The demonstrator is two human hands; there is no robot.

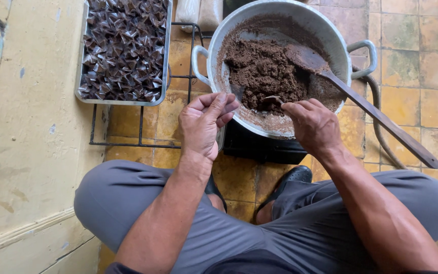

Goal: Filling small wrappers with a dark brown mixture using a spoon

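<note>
A large metal pot [214, 43] on the floor holds a dark brown, grainy paste [262, 71]. A long wooden paddle [371, 109] leans in it, handle pointing right. My right hand [313, 124] hovers over the pot's near rim and pinches a small spoon [275, 99] whose tip touches the paste. My left hand [204, 124] is at the pot's near-left rim, fingers curled around something small and clear that I cannot make out. I sit cross-legged in grey trousers.
A metal tray [83, 66] full of small dark wrapped pieces rests on a black wire rack [140, 143] at upper left. A yellowish wall runs along the left. A black block [259, 147] sits under the pot on worn tiles.
</note>
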